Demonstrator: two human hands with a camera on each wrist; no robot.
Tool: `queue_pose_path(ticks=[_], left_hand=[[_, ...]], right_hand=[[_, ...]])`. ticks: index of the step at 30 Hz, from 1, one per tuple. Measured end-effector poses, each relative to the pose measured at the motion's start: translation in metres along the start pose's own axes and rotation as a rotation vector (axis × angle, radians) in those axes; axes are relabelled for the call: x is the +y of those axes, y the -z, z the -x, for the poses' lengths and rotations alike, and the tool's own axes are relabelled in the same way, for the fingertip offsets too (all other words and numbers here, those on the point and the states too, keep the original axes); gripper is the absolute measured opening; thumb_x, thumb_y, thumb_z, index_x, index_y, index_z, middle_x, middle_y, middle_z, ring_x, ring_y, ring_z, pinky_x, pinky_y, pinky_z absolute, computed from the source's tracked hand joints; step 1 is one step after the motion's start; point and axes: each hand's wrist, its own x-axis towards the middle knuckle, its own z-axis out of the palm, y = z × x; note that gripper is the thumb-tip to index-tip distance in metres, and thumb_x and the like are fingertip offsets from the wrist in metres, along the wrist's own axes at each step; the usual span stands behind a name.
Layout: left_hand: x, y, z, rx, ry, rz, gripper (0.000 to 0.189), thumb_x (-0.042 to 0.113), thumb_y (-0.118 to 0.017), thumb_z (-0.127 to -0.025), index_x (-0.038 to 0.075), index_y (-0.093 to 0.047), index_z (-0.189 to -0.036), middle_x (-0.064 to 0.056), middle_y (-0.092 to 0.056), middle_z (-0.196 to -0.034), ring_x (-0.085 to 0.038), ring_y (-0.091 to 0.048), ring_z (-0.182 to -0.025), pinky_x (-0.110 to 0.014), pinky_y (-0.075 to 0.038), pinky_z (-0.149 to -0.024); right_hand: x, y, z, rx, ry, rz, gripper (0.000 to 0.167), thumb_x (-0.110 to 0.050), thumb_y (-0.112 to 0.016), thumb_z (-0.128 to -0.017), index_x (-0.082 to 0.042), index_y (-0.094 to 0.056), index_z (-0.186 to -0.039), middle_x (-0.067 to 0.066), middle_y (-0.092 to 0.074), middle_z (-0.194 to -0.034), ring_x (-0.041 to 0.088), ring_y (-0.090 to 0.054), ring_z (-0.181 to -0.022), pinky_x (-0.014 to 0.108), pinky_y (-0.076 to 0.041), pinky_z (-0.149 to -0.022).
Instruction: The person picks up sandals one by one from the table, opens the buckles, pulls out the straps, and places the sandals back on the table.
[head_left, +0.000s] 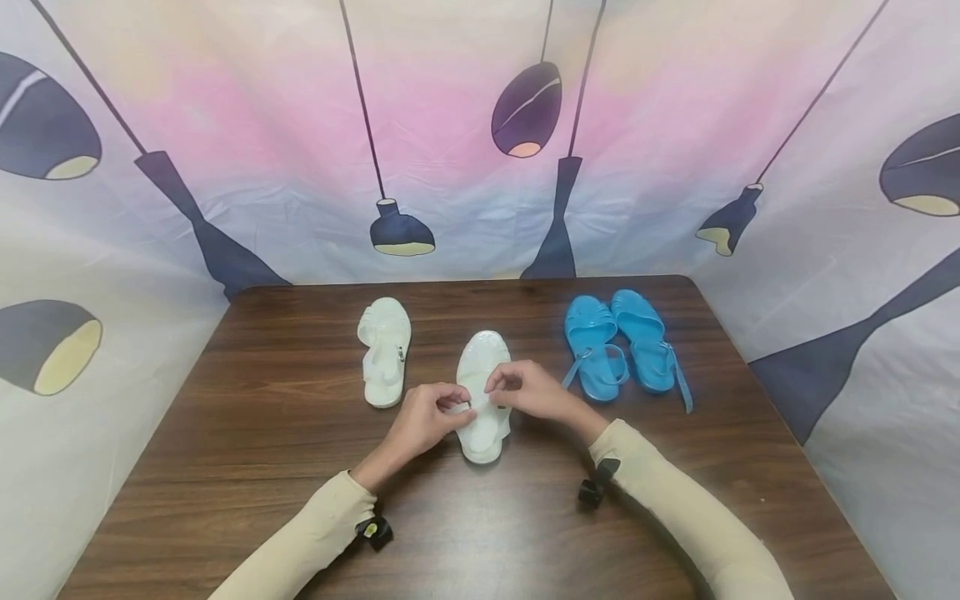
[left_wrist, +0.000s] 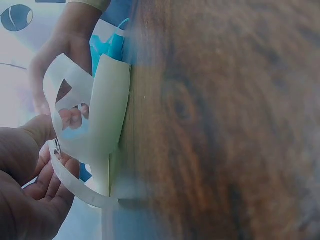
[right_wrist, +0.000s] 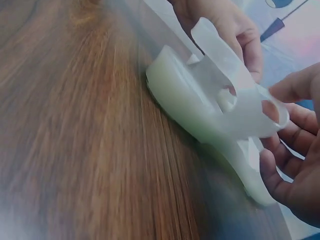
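A white jelly sandal (head_left: 483,350) lies flat on the table in front of me, toe pointing away. My left hand (head_left: 422,423) is at its left side, pinching the ankle strap (left_wrist: 75,185) between thumb and fingers close to a small metal buckle (left_wrist: 57,147). From the right, my right hand (head_left: 538,392) holds the upper strap (right_wrist: 245,112), thumb and fingertips around its looped end. In the right wrist view the straps stand raised above the sole (right_wrist: 175,95). Hands partly cover the middle of the sandal in the head view.
A second white sandal (head_left: 386,321) lies further back on the left. At the back right are two blue sandals, one (head_left: 587,321) beside the other (head_left: 637,317), straps loose. The brown wooden table (head_left: 300,350) ends at a fabric backdrop (head_left: 285,225) printed with lamps.
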Motion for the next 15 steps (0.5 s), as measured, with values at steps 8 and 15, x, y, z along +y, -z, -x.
queue_pose_path(ticks=[8, 15], left_hand=[[-0.001, 0.001, 0.000, -0.005, -0.051, 0.013, 0.015, 0.010, -0.085, -0.082, 0.006, -0.078, -0.094, -0.006, -0.077, -0.092, -0.017, -0.074, -0.084, -0.026, -0.060, -0.075], [-0.003, 0.001, 0.001, -0.004, -0.058, 0.014, 0.013, 0.009, -0.086, -0.082, 0.007, -0.077, -0.091, -0.004, -0.077, -0.091, -0.016, -0.073, -0.083, -0.023, -0.059, -0.074]], right_hand=[[-0.003, -0.013, -0.006, 0.004, 0.030, 0.014, 0.010, -0.025, -0.078, -0.091, -0.017, -0.079, -0.097, -0.008, -0.076, -0.092, 0.010, -0.067, -0.096, 0.032, -0.055, -0.087], [-0.003, -0.016, -0.005, 0.026, 0.020, 0.042, 0.006, -0.025, -0.082, -0.088, -0.019, -0.079, -0.090, -0.012, -0.076, -0.092, 0.011, -0.066, -0.097, 0.037, -0.054, -0.091]])
